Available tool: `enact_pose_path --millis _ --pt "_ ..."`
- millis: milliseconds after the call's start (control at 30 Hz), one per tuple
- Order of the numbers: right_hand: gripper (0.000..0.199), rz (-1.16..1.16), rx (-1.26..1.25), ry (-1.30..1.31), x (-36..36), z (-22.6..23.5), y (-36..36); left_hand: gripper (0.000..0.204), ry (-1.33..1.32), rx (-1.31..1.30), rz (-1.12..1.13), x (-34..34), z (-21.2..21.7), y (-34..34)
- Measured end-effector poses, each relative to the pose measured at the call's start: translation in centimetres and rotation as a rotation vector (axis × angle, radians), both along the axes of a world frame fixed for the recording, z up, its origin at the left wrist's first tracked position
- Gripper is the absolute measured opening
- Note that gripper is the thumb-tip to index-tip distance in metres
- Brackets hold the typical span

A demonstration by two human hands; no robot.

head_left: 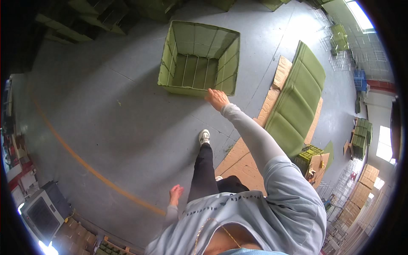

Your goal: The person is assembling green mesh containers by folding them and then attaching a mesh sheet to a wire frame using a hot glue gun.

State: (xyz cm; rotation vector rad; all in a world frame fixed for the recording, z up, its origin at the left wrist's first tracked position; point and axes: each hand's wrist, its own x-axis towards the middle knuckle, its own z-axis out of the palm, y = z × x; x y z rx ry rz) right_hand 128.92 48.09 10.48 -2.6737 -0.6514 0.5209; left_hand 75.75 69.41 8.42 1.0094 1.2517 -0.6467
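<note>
A large open-topped green fabric box (pixel 227 83) with a wire frame showing inside is ahead of me, its inner floor crossed by thin rods. My right hand (pixel 217 99) is closed on the near rim of this box, toward its right corner, with the arm stretched out. Low beside my body hangs my left hand (pixel 176 195), holding nothing, its fingers loosely apart and slightly blurred. To the right, a long padded green panel (pixel 297 97) with several cross seams lies over flat cardboard (pixel 242 159).
A green crate (pixel 309 155) with a cardboard piece stands by the panel's near end. Stacked green boxes (pixel 89 19) line the far left. Wire frames (pixel 340 55) lean at the far right. A yellow line (pixel 97 174) curves across the grey floor near a grey machine (pixel 41 214).
</note>
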Motion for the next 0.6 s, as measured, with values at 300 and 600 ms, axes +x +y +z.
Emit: enact_pose_path --millis 300,600 --pt "0.028 -0.411 0.133 0.309 -29.1 1.7 -16.4 0.031 -0.259 0.32 -0.352 8.3 -3.3 0.6" --pt "0.034 -1.862 1.14 0.361 -87.6 8.5 -31.4 0.03 -0.749 0.234 -1.167 15.1 -0.7 -15.9"
